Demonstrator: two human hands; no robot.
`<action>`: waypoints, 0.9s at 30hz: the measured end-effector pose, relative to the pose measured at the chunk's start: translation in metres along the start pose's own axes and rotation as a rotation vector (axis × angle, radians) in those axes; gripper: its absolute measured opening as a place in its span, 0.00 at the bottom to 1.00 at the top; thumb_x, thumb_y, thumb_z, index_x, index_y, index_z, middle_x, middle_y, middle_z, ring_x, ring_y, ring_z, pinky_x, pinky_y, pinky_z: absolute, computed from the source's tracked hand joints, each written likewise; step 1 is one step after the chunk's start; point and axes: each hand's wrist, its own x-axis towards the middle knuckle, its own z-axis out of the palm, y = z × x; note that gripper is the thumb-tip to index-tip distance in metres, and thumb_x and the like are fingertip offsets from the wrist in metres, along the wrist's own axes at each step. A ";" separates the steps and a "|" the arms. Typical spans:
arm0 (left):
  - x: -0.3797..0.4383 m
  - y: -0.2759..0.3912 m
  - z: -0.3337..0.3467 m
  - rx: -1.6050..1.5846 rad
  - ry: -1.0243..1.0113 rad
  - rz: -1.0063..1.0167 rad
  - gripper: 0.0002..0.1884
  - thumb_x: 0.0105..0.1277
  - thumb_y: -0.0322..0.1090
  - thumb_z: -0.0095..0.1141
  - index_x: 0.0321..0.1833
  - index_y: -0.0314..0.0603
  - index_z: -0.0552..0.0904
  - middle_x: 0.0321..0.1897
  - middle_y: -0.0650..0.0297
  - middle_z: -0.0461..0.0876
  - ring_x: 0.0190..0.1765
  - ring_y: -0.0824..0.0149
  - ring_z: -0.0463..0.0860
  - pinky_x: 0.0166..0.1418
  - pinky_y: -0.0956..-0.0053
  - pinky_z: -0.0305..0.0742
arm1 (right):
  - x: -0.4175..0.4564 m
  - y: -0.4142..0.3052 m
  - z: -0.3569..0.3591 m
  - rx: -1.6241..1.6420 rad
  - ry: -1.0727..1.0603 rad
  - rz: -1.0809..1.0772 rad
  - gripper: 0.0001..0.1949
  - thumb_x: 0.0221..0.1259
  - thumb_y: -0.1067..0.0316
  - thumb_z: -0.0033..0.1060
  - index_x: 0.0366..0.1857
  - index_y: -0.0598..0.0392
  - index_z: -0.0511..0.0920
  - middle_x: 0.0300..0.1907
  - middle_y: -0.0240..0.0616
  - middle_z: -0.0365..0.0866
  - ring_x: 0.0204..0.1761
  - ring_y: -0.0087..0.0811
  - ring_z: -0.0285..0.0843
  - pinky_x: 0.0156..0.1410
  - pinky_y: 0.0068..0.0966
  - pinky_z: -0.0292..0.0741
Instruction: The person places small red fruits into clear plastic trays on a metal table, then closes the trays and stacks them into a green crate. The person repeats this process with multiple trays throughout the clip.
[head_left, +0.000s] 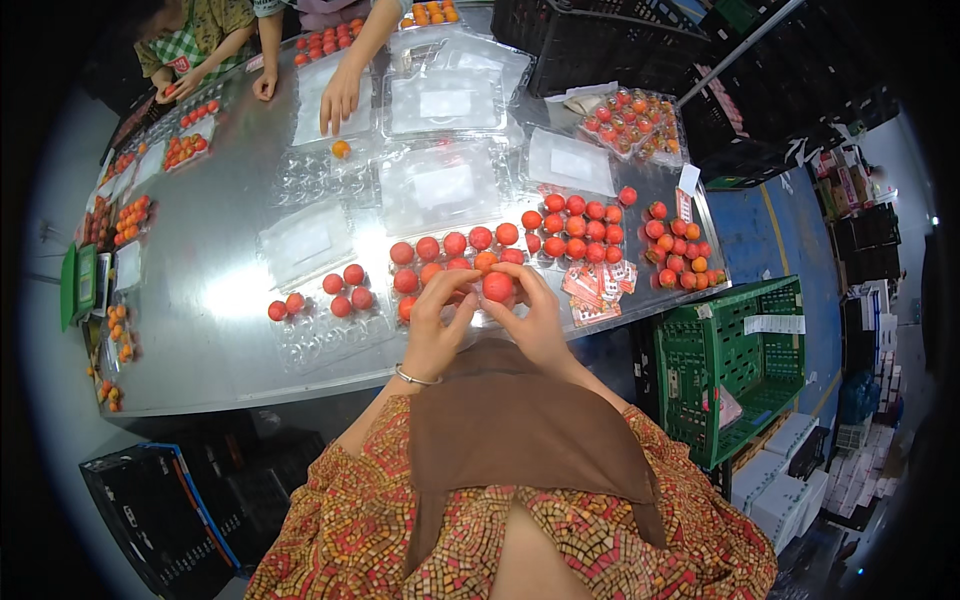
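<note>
A red tomato (497, 286) sits between my two hands, above the near right part of a clear plastic tray (396, 319). My right hand (531, 315) curls thumb and fingers around its right side. From the left, my left hand (441, 319) brings its fingertips against the same tomato; a metal bangle circles that wrist. Rows of red and orange tomatoes (454, 243) fill much of this tray, and my hands hide part of it. Left of it lies a part-filled clear tray (311, 341) with several tomatoes (341, 306) in its cups.
Right of my hands lie a filled tray (574, 226), printed cards (598, 289) and loose tomatoes (679, 247). Lidded trays (442, 184) extend across the metal table (202, 330). A co-worker's hand (341, 97) reaches over the far side. A green crate (724, 367) stands beside the table.
</note>
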 end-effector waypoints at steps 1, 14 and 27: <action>0.000 0.002 0.001 -0.028 0.003 -0.038 0.19 0.67 0.26 0.66 0.61 0.35 0.82 0.52 0.58 0.84 0.51 0.65 0.86 0.57 0.70 0.82 | 0.000 -0.002 0.000 -0.053 0.016 -0.043 0.23 0.60 0.74 0.71 0.60 0.57 0.77 0.52 0.41 0.80 0.45 0.31 0.81 0.50 0.27 0.79; -0.004 -0.006 0.007 -0.267 -0.054 -0.223 0.22 0.74 0.29 0.62 0.69 0.32 0.78 0.57 0.59 0.85 0.58 0.70 0.84 0.60 0.73 0.82 | -0.004 -0.009 0.004 -0.186 0.046 -0.205 0.24 0.56 0.79 0.71 0.59 0.57 0.79 0.46 0.41 0.76 0.41 0.37 0.80 0.46 0.31 0.79; -0.001 -0.009 -0.001 -0.445 -0.035 -0.419 0.17 0.78 0.32 0.57 0.65 0.32 0.82 0.56 0.59 0.87 0.55 0.71 0.85 0.59 0.74 0.83 | -0.001 0.002 0.003 -0.328 0.031 -0.350 0.26 0.50 0.73 0.76 0.57 0.57 0.78 0.49 0.46 0.77 0.52 0.50 0.78 0.55 0.40 0.78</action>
